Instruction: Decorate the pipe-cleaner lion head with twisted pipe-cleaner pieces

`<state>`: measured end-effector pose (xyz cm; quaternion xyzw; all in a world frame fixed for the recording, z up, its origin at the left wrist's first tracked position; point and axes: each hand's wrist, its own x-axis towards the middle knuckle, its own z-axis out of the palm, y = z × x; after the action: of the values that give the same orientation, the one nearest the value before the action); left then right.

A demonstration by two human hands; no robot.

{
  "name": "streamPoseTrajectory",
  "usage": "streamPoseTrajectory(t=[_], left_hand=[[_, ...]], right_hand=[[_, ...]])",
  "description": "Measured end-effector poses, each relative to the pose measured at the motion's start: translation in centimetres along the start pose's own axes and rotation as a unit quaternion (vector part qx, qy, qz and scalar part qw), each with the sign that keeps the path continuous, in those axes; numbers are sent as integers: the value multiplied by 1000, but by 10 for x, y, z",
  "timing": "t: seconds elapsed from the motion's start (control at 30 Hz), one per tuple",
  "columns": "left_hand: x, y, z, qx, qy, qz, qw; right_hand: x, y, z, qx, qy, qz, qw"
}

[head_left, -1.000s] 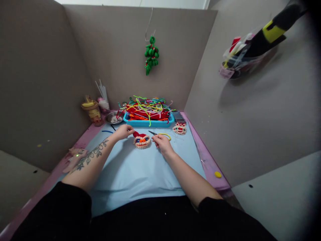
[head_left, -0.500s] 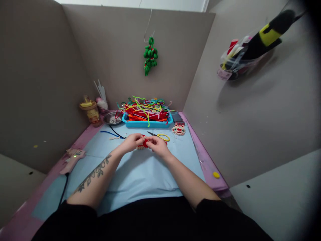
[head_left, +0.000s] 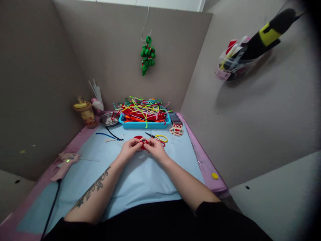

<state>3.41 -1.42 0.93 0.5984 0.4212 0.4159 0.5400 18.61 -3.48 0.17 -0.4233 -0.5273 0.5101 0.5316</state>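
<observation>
Between both hands is a red and cream pipe-cleaner piece (head_left: 144,145), held low over the blue sheet. A small dark spot shows near its middle, and its lower part is partly covered by fingers. My left hand (head_left: 130,147) pinches its left side with thumb and fingertips. On the opposite side, my right hand (head_left: 154,148) grips it the same way, the fingertips of both hands nearly meeting. Just behind the right hand lie scissors (head_left: 161,137) with yellow and red handles. A finished-looking cream and red face piece (head_left: 176,130) rests farther back on the right.
A blue tray (head_left: 145,125) heaped with coloured pipe cleaners stands at the back. To its left are a metal bowl (head_left: 109,119) and a lidded cup (head_left: 87,113). A lit pink glue gun (head_left: 65,165) lies left, its cord running forward. Loose blue and black stems (head_left: 106,135) lie nearby.
The pipe-cleaner piece has been turned, so a rounded red part now shows at its upper left and the dark spot is visible. Both hands have shifted their grip on it. The camera view has moved slightly.
</observation>
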Motion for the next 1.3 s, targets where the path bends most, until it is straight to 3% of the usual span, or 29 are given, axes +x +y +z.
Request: streamPoseTrajectory(t=[0.1, 0.2, 0.27, 0.43, 0.5, 0.6, 0.77, 0.87, 1.03, 1.07, 1.13, 1.23, 1.3], left_hand=[[-3, 7, -3, 0, 13, 11, 1000], [-2, 18, -22, 35, 63, 21, 997], [4, 26, -45, 40, 144, 25, 989], [27, 42, -117, -6, 270, -10, 963], [34, 44, -138, 5, 280, -31, 959], [39, 42, -156, 35, 261, -76, 962], [56, 21, -159, 153, 173, -116, 966], [75, 4, -158, 278, 126, -134, 943], [98, -2, -149, 411, 141, -91, 896], [99, 2, -143, 441, 150, -63, 883], [100, 14, -129, 559, 144, 24, 816], [105, 36, -116, 646, 128, 50, 751], [116, 47, -123, 673, 126, 49, 727]], right_hand=[[0, 2, 1, -19, -6, -6, 1000], [-1, 4, 1, -50, -13, -39, 998], [-2, 5, 1, -70, -13, -55, 996], [-6, 5, 3, -92, -28, -34, 995], [-8, 3, 2, -98, -32, -19, 995], [-9, 1, 1, -100, -31, -3, 994], [-9, -2, -2, -104, -32, 29, 994], [-9, -4, -3, -124, -35, 44, 991], [-8, -5, -6, -145, -37, 41, 988], [-8, -6, -7, -147, -37, 41, 988], [-7, -7, -7, -151, -41, 41, 987], [-8, -10, -6, -161, -50, 41, 985], [-8, -13, -6, -172, -59, 38, 983]])
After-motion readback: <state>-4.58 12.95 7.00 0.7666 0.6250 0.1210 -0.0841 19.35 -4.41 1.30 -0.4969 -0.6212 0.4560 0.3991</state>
